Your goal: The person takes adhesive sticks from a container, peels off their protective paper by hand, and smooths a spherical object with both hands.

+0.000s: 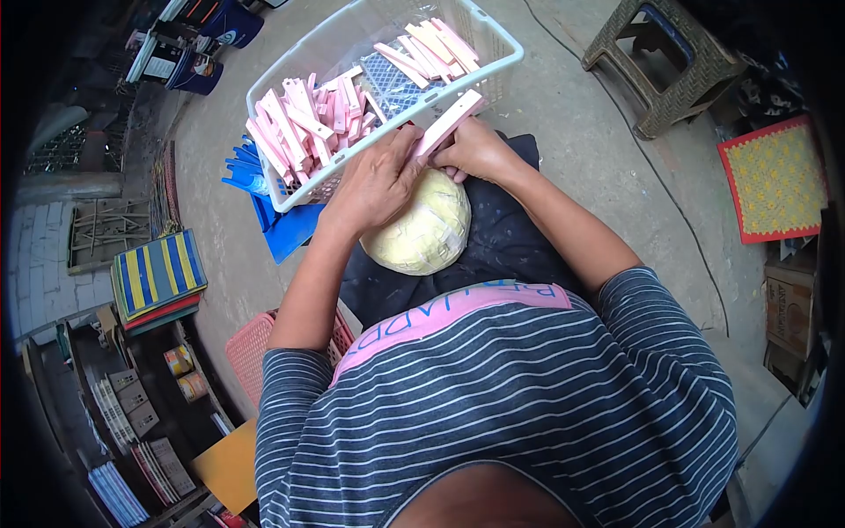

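A pink wooden bar [453, 121] slants up and away between my two hands, above my lap. My left hand [374, 182] is closed around its near end, with the thumb pressed along it. My right hand [481, 150] is closed on the bar from the other side, its fingertips curled and partly hidden under it. Directly below lies a round, pale yellow, wrapped bundle [427, 231] on the dark cloth [502, 233] over my lap; what it is I cannot tell. A little dark red shows by my left fingers, too small to name.
Just ahead stands a white plastic basket [506, 60] with pink bars [304, 119] piled at left and paler ones [431, 53] at right. Blue plastic pieces [295, 231] lie beside it. A woven stool [664, 70] and a cable [647, 158] are at right, shelves [132, 387] at left.
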`<action>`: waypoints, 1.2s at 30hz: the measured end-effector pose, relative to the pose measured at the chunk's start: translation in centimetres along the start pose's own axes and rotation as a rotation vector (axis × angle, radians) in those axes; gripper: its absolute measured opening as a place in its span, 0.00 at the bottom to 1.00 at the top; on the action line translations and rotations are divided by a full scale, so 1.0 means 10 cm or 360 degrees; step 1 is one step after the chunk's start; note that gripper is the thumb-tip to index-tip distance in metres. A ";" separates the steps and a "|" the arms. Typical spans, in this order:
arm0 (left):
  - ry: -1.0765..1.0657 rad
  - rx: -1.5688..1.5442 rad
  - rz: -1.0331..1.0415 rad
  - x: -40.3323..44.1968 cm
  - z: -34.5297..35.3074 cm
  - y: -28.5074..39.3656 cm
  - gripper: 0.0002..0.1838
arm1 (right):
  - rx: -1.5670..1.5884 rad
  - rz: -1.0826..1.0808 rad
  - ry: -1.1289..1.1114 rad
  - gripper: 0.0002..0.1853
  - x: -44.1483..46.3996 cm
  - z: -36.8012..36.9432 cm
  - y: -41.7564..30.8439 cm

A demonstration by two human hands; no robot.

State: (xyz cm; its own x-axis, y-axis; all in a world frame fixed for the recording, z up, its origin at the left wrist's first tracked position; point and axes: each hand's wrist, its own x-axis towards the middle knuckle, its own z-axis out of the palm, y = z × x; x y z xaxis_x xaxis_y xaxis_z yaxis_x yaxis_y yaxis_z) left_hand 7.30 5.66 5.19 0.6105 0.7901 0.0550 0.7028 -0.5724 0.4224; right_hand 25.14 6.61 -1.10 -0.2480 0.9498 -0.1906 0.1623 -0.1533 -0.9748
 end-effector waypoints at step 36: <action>0.0191 -0.0170 0.0002 -0.42 -0.01 -0.18 0.16 | -0.0210 -0.0854 0.0114 0.35 -0.49 0.38 0.38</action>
State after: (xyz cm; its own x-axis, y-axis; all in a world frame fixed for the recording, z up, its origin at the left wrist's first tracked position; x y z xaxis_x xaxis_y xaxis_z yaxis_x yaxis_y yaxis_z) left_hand 3.43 3.42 4.27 0.5589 0.8136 0.1606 0.6553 -0.5519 0.5157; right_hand 23.32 0.34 -4.31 -0.2639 0.9022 0.3413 0.1505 0.3880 -0.9093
